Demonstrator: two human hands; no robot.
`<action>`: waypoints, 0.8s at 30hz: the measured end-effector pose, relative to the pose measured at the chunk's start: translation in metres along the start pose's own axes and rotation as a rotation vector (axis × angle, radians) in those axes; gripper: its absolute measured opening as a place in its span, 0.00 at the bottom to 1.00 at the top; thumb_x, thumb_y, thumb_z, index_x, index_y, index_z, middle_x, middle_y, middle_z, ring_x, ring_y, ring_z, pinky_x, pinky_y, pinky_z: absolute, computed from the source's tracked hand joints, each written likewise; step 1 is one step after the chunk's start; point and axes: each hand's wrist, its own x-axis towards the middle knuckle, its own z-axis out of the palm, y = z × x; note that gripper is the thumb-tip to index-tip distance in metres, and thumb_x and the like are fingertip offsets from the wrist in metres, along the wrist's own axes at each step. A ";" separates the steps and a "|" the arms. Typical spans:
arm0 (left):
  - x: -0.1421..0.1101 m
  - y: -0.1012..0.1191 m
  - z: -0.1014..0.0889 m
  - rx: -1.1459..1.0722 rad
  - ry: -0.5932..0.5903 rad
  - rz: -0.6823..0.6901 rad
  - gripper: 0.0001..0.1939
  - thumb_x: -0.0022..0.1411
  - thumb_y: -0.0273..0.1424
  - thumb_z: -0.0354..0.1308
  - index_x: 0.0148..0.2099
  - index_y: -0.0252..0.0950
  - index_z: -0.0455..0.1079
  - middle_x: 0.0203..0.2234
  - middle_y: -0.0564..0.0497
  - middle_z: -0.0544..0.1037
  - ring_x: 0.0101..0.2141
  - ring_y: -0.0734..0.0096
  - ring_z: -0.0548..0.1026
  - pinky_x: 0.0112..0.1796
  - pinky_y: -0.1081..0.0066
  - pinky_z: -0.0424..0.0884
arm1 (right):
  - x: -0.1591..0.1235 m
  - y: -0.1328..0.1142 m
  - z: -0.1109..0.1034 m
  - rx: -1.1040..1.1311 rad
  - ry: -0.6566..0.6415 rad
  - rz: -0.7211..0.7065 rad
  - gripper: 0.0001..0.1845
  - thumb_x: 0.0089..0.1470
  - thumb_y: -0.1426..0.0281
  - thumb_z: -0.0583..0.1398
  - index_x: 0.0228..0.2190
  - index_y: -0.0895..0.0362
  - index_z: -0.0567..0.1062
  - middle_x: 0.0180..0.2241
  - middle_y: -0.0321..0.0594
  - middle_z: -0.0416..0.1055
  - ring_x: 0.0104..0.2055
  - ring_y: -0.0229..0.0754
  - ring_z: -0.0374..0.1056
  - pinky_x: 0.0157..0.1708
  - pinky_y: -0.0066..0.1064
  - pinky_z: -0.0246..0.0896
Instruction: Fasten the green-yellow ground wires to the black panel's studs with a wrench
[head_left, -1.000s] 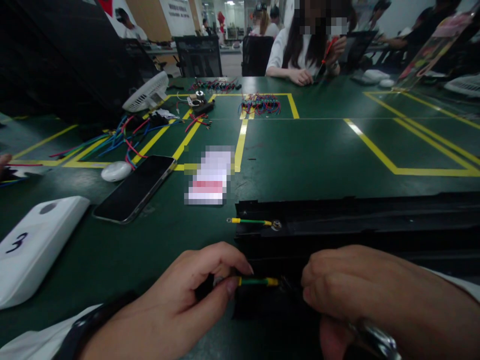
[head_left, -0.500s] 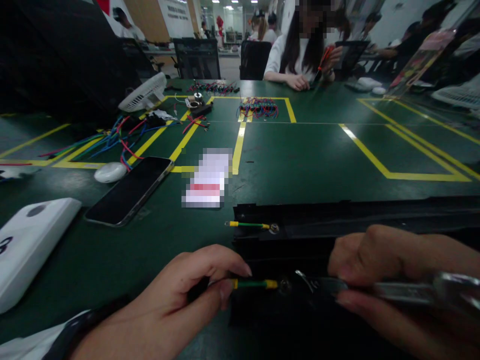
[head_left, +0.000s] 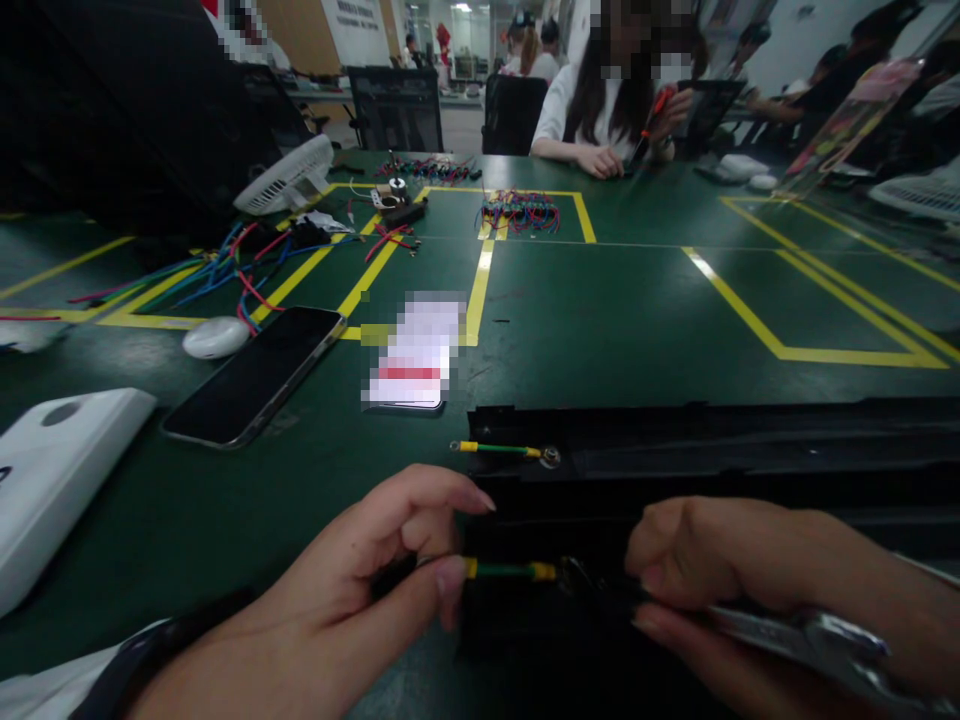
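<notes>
My left hand [head_left: 360,580] pinches the free end of a short green wire with yellow-sleeved terminals [head_left: 506,571] between thumb and a finger. The wire's other end sits at a fastener on the nearer black channel-shaped strip [head_left: 510,625]. In my right hand [head_left: 720,555] is a shiny metal wrench [head_left: 840,645], its handle sticking out toward the lower right. The wrench's dark working end is at or very near the fastener; whether it is seated there I cannot tell. Behind lies a second black strip [head_left: 675,445] with a similar green wire [head_left: 501,449] fixed by a nut [head_left: 550,457].
A dark phone [head_left: 259,375], a lit phone [head_left: 416,355] and a white box [head_left: 67,480] lie at left. Loose coloured wires [head_left: 240,265], a small fan [head_left: 289,180] and a wire bundle [head_left: 519,212] are farther back. A co-worker's hand [head_left: 600,162] rests on the far side.
My right hand has moved slightly left and down, bringing the wrench's end to the fastener and tilting its handle downward. My left hand still pinches the wire, its index finger a little higher.
</notes>
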 end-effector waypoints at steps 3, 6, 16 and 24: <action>-0.001 -0.001 0.000 -0.023 0.012 -0.001 0.18 0.73 0.24 0.52 0.59 0.51 0.61 0.27 0.59 0.76 0.28 0.75 0.73 0.31 0.78 0.70 | 0.004 -0.003 -0.006 -0.007 -0.143 -0.024 0.05 0.55 0.72 0.64 0.30 0.49 0.74 0.29 0.28 0.77 0.26 0.36 0.73 0.25 0.26 0.67; -0.002 -0.001 0.000 -0.043 0.003 -0.008 0.18 0.73 0.25 0.52 0.59 0.53 0.61 0.28 0.59 0.76 0.29 0.74 0.74 0.32 0.77 0.71 | 0.008 -0.006 -0.010 0.011 -0.134 -0.082 0.10 0.50 0.78 0.62 0.29 0.49 0.72 0.28 0.26 0.77 0.26 0.35 0.72 0.24 0.24 0.65; -0.001 0.000 0.002 -0.049 0.005 -0.010 0.18 0.74 0.25 0.52 0.59 0.53 0.61 0.27 0.60 0.75 0.28 0.75 0.72 0.32 0.77 0.69 | 0.022 -0.005 -0.014 0.019 -0.082 -0.266 0.09 0.47 0.78 0.57 0.26 0.50 0.68 0.23 0.30 0.73 0.18 0.34 0.64 0.14 0.23 0.54; 0.000 0.002 0.001 -0.081 -0.012 -0.012 0.17 0.74 0.24 0.50 0.59 0.50 0.61 0.28 0.59 0.75 0.29 0.75 0.72 0.33 0.76 0.69 | 0.025 -0.009 -0.019 0.056 -0.186 -0.209 0.08 0.52 0.75 0.59 0.28 0.50 0.73 0.25 0.30 0.78 0.22 0.37 0.71 0.20 0.25 0.63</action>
